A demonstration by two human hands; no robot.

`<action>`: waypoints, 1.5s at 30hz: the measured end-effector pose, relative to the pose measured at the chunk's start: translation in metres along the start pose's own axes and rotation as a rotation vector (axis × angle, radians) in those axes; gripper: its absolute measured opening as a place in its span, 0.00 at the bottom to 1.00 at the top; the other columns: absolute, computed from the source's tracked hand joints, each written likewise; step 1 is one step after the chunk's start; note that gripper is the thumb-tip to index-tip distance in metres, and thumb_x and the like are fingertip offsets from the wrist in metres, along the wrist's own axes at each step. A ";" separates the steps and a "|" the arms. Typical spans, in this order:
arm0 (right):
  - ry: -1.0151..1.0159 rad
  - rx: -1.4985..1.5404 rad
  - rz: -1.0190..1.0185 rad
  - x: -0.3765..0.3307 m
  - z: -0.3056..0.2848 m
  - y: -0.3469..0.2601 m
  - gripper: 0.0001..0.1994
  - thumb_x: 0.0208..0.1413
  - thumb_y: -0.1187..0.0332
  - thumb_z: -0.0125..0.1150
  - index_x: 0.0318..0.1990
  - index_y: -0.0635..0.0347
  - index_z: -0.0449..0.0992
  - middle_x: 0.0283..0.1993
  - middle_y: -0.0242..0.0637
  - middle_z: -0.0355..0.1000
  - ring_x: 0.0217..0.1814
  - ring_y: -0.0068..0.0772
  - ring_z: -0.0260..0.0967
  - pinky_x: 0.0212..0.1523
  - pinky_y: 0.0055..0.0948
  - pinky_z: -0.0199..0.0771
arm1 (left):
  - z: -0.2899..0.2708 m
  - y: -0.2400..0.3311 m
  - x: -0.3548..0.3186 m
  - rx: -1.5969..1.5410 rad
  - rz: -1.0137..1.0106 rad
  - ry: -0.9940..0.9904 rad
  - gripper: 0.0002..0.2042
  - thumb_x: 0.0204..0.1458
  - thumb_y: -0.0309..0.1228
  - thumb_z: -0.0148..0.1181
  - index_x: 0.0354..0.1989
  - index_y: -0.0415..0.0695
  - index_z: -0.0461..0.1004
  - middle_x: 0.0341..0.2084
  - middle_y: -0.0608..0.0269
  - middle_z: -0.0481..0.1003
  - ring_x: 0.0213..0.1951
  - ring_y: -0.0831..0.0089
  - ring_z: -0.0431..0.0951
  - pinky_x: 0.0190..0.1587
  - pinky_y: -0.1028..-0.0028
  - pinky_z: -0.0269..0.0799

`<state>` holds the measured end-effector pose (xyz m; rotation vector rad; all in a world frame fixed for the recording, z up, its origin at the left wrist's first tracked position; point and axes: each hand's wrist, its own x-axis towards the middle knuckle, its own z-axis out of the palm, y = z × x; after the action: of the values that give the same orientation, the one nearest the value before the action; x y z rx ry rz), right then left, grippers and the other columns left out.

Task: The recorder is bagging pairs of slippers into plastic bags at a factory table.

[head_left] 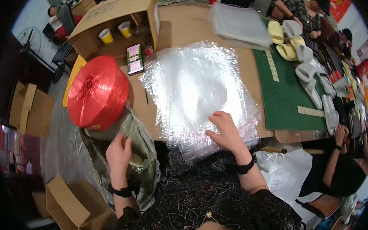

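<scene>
Over the near edge of a broad pile of clear, shiny plastic bags point(182, 85) is my right hand point(226, 132), its thumb and fingers apart and nothing seen between them. The bags lie fanned and overlapping, with glare across their middle. To the left, my left hand point(118, 155) hovers above an open grey-green woven sack point(146, 159), fingers loosely bent, thumb a little apart, no object visible in it. A small pale item point(136, 161) shows inside the sack, too unclear to name. Just beyond that hand stands a big roll of red plastic twine point(100, 92).
An opened cardboard box point(114, 14) holding two yellow-and-white paper cups point(106, 36) stands far left, beside a phone point(134, 59). Another clear bag stack point(239, 25) lies far right. Yellow and white slippers point(287, 51) rest by a green mat point(284, 96). Co-workers sit along the right.
</scene>
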<state>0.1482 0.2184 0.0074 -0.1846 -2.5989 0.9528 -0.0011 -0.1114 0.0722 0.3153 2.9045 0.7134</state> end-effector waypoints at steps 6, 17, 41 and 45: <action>0.057 0.003 -0.003 -0.009 0.003 0.008 0.24 0.44 0.65 0.71 0.50 0.62 0.74 0.56 0.51 0.67 0.61 0.53 0.61 0.60 0.44 0.63 | 0.061 0.121 0.034 -0.237 0.897 0.003 0.20 0.51 0.31 0.62 0.54 0.41 0.72 0.59 0.50 0.69 0.61 0.50 0.67 0.61 0.61 0.62; 0.522 0.423 0.316 -0.014 -0.094 0.070 0.14 0.51 0.70 0.67 0.46 0.60 0.75 0.46 0.34 0.72 0.48 0.27 0.68 0.46 0.26 0.69 | 0.158 0.112 0.057 -0.078 0.934 -0.101 0.29 0.51 0.48 0.61 0.59 0.45 0.70 0.66 0.50 0.60 0.68 0.48 0.54 0.69 0.47 0.37; 1.250 -0.039 0.931 0.027 -0.287 0.375 0.51 0.41 0.46 0.72 0.66 0.71 0.53 0.68 0.64 0.50 0.71 0.62 0.46 0.67 0.46 0.55 | 0.150 0.121 0.054 0.023 0.870 -0.167 0.28 0.52 0.49 0.59 0.59 0.46 0.70 0.66 0.51 0.59 0.69 0.49 0.52 0.69 0.46 0.38; 1.325 -0.167 0.987 0.016 -0.301 0.397 0.59 0.34 0.43 0.75 0.69 0.68 0.46 0.68 0.65 0.48 0.70 0.63 0.49 0.66 0.46 0.56 | 0.150 0.126 0.053 -0.004 0.874 -0.182 0.28 0.51 0.48 0.61 0.59 0.48 0.70 0.66 0.52 0.60 0.69 0.48 0.53 0.68 0.44 0.38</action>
<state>0.2465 0.7052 -0.0319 -1.5894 -1.2271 0.4835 -0.0039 0.0765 -0.0047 1.5945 2.5005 0.7155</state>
